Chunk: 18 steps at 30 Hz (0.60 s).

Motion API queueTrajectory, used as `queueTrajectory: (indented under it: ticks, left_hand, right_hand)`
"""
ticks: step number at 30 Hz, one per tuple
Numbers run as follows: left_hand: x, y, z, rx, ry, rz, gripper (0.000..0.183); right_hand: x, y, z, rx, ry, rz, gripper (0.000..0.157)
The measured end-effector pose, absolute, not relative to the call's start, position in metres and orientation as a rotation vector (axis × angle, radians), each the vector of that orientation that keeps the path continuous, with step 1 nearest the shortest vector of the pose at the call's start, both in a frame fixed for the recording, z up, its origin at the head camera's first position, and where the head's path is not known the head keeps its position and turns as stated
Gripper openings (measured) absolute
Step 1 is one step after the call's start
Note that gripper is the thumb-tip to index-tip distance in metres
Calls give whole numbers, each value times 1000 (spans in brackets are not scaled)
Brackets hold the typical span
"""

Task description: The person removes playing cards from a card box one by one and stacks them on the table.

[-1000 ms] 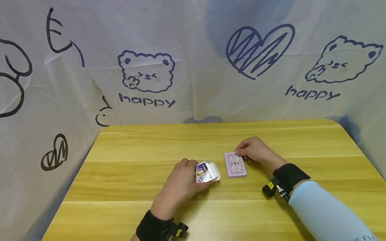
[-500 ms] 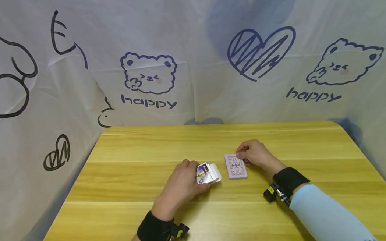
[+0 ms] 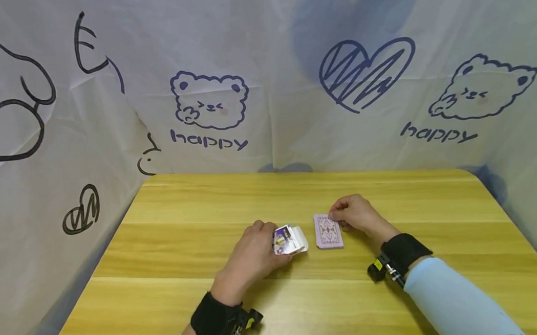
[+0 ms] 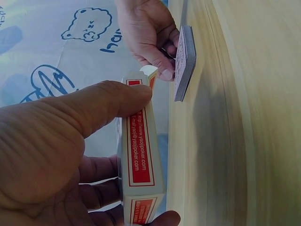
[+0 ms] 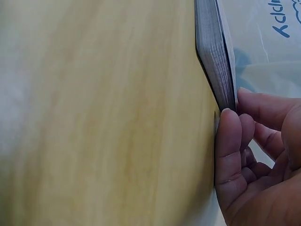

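Observation:
My left hand [image 3: 254, 250] grips a small white playing card box [image 3: 286, 240], its thumb along one narrow side and its fingers beneath. The left wrist view shows that side of the box [image 4: 139, 146] with red panels and printed web text. Its white end flap [image 3: 300, 238] stands open toward the right. Just right of it is a deck of playing cards [image 3: 328, 231], pink patterned back up. My right hand [image 3: 357, 216] pinches the deck's far right corner. In the right wrist view, thumb and fingers meet at the corner of the stacked cards [image 5: 215, 52].
Both hands work over a yellow wood-grain table [image 3: 183, 203]. A white cloth [image 3: 283, 110] with drawn bears and hearts hangs behind the table and along its sides. Each wrist wears a black strap [image 3: 217, 319] with a small camera.
The head view has shifted slightly. Both hands keep their holds on the box and the deck in nearly the same places. The deck's near left corner now looks slightly uneven.

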<state>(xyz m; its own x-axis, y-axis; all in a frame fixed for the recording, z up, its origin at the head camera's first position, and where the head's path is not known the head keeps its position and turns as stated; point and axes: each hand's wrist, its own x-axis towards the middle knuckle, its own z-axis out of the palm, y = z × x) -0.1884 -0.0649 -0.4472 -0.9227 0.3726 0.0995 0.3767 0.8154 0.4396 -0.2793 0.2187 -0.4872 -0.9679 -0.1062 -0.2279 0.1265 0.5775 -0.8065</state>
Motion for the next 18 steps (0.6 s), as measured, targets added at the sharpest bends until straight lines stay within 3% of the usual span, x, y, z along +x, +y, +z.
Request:
queueTrajectory:
  ticks: [10,18]
  left_hand:
    - [-191,-65,-448,-608,-2968,-707,73]
    - [-189,-65,-447,-616,-2993,-713,75]
  right_hand:
    - [-270,217,-480,125,2617,-1420,27]
    - [-214,185,-457,91,2668,-1706,25]
